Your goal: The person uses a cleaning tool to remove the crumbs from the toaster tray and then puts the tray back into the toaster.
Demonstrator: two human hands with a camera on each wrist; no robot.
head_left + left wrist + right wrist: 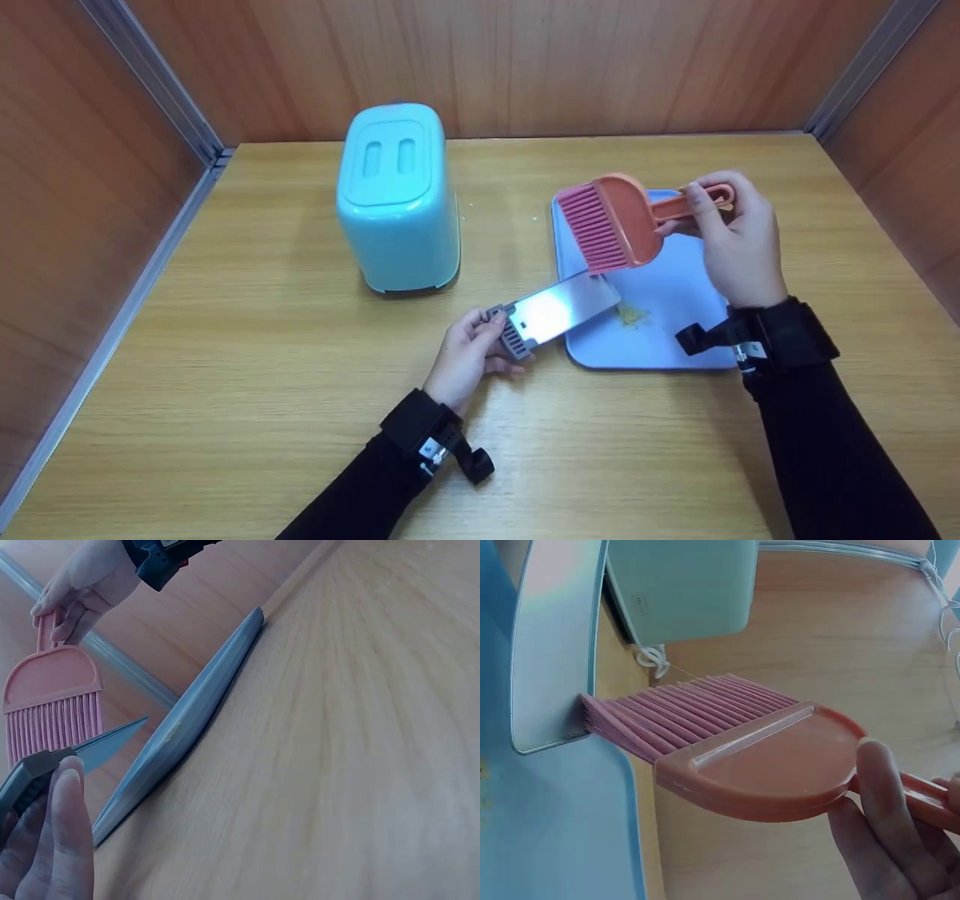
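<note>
Over the tray (675,330), my right hand (739,244) pinches the light, stiff brush (615,221) by its handle; left hand (469,360) grips the rigid scraper (559,311).

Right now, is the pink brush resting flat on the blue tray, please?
No, the right hand holds the pink brush raised, bristles against the cleaver blade.

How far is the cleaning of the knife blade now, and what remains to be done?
Done: a small pile of yellow crumbs already lies on the blue board. In hand: the left hand holds the knife over the board, while the right hand holds the pink brush, its bristles touching the blade. Left: the crumbs remain on the board; the bin is closed.
</note>
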